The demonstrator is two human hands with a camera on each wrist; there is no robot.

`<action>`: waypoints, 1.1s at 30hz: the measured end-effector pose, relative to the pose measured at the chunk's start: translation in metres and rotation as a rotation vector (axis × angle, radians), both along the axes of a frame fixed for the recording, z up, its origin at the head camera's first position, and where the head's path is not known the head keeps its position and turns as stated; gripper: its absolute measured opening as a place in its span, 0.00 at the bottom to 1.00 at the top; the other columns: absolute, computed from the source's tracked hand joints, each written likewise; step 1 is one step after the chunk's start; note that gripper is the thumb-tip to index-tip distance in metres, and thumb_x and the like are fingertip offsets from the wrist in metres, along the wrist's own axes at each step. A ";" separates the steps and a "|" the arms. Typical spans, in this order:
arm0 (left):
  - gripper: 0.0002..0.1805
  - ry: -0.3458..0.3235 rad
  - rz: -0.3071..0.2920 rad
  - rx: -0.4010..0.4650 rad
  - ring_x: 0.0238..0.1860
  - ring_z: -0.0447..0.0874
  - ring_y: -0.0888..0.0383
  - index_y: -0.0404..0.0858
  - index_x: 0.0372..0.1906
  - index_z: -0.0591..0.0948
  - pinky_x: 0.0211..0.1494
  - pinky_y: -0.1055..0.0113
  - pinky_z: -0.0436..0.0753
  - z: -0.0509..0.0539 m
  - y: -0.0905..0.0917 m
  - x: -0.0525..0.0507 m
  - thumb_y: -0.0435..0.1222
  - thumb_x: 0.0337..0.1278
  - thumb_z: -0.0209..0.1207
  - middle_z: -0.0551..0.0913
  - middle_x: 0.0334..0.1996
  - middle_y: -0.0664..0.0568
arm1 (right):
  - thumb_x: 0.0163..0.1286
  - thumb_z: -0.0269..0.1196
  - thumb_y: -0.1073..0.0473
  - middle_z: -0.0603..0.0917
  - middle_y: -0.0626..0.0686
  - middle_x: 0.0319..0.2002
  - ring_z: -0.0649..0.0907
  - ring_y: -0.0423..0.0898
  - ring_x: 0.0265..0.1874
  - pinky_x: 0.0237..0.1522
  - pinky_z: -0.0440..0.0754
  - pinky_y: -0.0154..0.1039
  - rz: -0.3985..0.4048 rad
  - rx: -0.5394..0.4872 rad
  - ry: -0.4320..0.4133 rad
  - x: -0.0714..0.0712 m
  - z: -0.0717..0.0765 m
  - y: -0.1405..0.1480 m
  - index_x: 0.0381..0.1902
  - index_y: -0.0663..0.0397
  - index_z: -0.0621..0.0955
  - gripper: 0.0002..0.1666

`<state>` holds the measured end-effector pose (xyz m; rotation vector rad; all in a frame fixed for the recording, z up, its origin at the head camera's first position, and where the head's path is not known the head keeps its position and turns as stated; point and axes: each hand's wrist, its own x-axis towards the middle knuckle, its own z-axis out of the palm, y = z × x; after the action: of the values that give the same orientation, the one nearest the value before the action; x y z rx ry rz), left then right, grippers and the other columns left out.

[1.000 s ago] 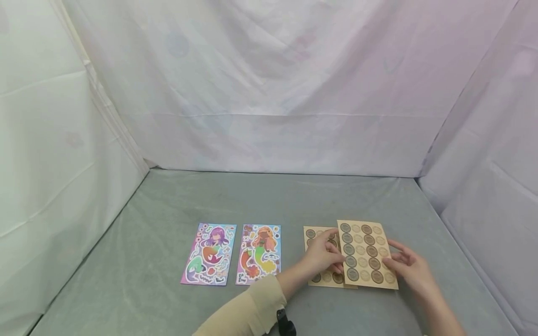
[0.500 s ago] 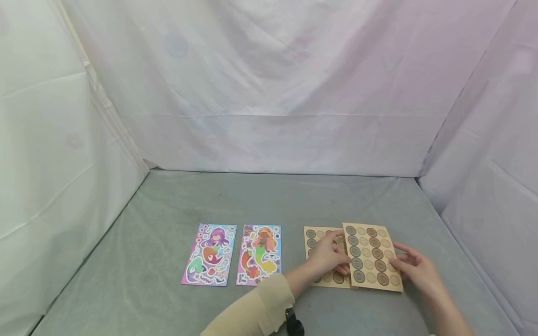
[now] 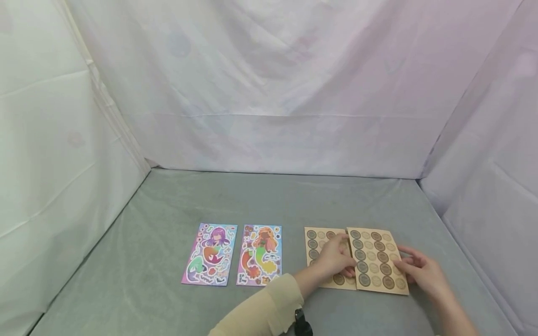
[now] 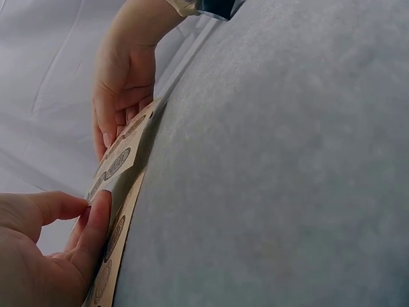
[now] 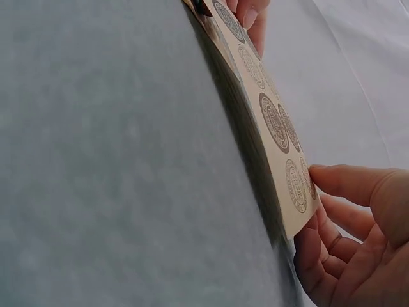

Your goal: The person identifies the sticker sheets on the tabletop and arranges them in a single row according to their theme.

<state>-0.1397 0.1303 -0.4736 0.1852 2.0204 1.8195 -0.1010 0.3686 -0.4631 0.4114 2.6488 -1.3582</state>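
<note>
A tan sheet of round stickers is held between my two hands at the right of the head view. My left hand pinches its left edge between thumb and finger. On its right edge, my right hand grips with the thumb on top and fingers beneath. The right wrist view shows the sheet's near edge slightly above the cloth, with a shadow below. A second tan sticker sheet lies flat to the left, partly covered by my left hand and forearm.
Two colourful mermaid sticker sheets lie side by side to the left, one with a purple-haired figure, the other with an orange-haired one. Grey cloth covers the table. White fabric walls stand behind and at both sides.
Both hands have carried the held tan sheet to the right and slightly nearer and lower. More of the second tan sheet shows from under it. The mermaid sheets have stayed put.
</note>
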 end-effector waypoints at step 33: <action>0.40 -0.005 0.052 -0.113 0.08 0.77 0.58 0.34 0.67 0.66 0.14 0.68 0.80 0.001 0.018 0.001 0.20 0.43 0.64 0.78 0.10 0.48 | 0.61 0.65 0.64 0.82 0.50 0.27 0.76 0.41 0.18 0.18 0.76 0.36 0.029 0.040 0.001 -0.007 -0.005 0.004 0.62 0.75 0.66 0.35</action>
<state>-0.1383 0.1479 -0.4721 0.0950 2.1360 1.7282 -0.1082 0.3728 -0.4680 0.3757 2.6753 -1.2995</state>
